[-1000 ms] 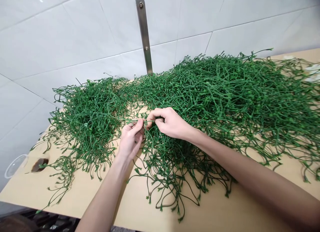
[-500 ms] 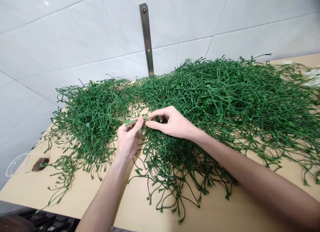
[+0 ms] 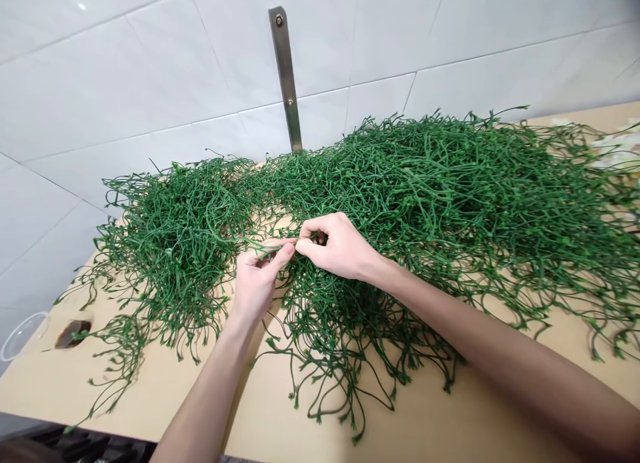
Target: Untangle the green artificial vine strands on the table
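My left hand (image 3: 260, 276) pinches a thin green plastic stem (image 3: 263, 248) between thumb and index finger. Its fingertips meet those of my right hand (image 3: 337, 246), which is closed in a pinch at the stem's end. What exactly lies between the right fingertips is hidden. Left of my hands rises a tangled heap of green artificial stems (image 3: 175, 230) with small forked tips. A bigger heap of the same stems (image 3: 430, 170) spreads behind and to the right. More stems (image 3: 345, 330) lie under and in front of my right hand.
The pale wooden tabletop (image 3: 300, 410) carries the heaps and has a dark hole (image 3: 73, 334) at its left, beside a clear round plastic item (image 3: 23, 336). A metal bracket (image 3: 286, 76) is fixed to the tiled wall (image 3: 150, 70). White petal-like pieces (image 3: 617, 150) lie far right.
My right hand's fingers have curled from a looser, extended pinch into a tighter one at the left fingertips. The view has shifted slightly; the heaps look the same.
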The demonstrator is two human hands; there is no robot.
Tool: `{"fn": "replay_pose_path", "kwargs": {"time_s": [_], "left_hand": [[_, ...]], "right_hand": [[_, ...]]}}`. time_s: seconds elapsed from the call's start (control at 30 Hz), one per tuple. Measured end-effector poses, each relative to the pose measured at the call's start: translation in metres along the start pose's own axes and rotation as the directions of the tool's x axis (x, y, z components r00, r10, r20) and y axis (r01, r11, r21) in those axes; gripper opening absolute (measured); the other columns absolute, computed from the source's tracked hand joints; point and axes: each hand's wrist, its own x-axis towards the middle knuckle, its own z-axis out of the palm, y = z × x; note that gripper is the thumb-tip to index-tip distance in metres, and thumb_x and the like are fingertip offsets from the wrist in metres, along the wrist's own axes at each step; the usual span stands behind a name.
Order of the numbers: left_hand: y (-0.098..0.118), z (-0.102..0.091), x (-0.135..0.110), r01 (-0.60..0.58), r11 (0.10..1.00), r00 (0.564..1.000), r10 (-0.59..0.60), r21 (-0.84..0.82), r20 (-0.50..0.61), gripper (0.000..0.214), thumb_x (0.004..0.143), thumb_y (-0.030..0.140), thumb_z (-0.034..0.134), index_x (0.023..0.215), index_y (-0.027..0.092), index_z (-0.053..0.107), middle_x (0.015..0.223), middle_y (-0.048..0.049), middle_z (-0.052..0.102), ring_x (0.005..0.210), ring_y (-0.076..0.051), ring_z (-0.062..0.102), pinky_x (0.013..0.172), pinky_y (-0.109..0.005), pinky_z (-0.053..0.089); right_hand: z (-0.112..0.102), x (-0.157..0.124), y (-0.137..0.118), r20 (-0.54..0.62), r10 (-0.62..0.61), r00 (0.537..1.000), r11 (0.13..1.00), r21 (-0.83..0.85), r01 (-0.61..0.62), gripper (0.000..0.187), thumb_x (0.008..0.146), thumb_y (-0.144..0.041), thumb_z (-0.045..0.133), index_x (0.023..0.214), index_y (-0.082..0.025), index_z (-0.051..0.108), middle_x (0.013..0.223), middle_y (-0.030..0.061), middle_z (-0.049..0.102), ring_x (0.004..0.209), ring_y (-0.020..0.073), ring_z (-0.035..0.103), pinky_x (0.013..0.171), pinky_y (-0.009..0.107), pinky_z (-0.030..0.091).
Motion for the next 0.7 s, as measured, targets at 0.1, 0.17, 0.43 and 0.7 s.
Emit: {"fn": "replay_pose_path", "kwargs": {"time_s": [0.1, 0.17, 0.43, 0.7], "left_hand": [[0.0006, -0.0007, 0.0005, 0.03, 1.0, 0.999, -0.03, 0.004, 0.01, 0.023, 0.064, 0.03, 0.084, 0.083, 0.019, 0.079, 0.075, -0.0024, 0.074, 0.064, -0.01, 0.061, 0.067, -0.022, 0.05], [0.0012, -0.0006, 0.0008, 0.049, 0.999, 0.998, -0.049, -0.014, 0.039, 0.026, 0.06, 0.028, 0.086, 0.083, 0.019, 0.079, 0.075, -0.0018, 0.074, 0.062, -0.009, 0.06, 0.065, -0.022, 0.05], [0.0032, 0.0024, -0.0004, 0.062, 0.995, 0.997, -0.058, -0.078, 0.046, 0.024, 0.063, 0.039, 0.083, 0.067, 0.017, 0.075, 0.069, -0.0023, 0.068, 0.064, -0.01, 0.057, 0.064, -0.023, 0.047], [0.0027, 0.0038, 0.0028, -0.033, 0.998, 0.997, 0.029, -0.058, -0.072, 0.026, 0.058, 0.038, 0.086, 0.057, 0.015, 0.073, 0.067, -0.0018, 0.066, 0.068, -0.012, 0.058, 0.068, -0.024, 0.046]], "right_hand": [[-0.0013, 0.0004, 0.0012, 0.011, -0.041, 0.999, 0.998, 0.04, 0.041, 0.02, 0.07, -0.025, 0.053, 0.053, -0.017, 0.047, 0.051, -0.006, 0.039, 0.051, 0.0073, 0.034, 0.051, 0.023, 0.026], [-0.0025, 0.0015, 0.0026, 0.039, -0.014, 0.999, 0.995, 0.102, 0.01, 0.018, 0.07, -0.025, 0.052, 0.054, -0.017, 0.047, 0.052, -0.0059, 0.04, 0.052, 0.0074, 0.034, 0.051, 0.023, 0.026], [-0.0076, 0.0032, 0.0045, 0.052, 0.0, 0.999, 0.999, 0.047, -0.003, 0.025, 0.072, -0.025, 0.052, 0.049, -0.017, 0.046, 0.048, -0.0062, 0.034, 0.05, 0.0067, 0.031, 0.051, 0.024, 0.025], [-0.0047, 0.0006, 0.0012, -0.03, 0.007, 1.0, 0.987, -0.161, -0.012, 0.038, 0.073, -0.029, 0.051, 0.048, -0.019, 0.025, 0.046, -0.0062, 0.023, 0.049, 0.0069, 0.02, 0.05, 0.026, 0.019]]}}
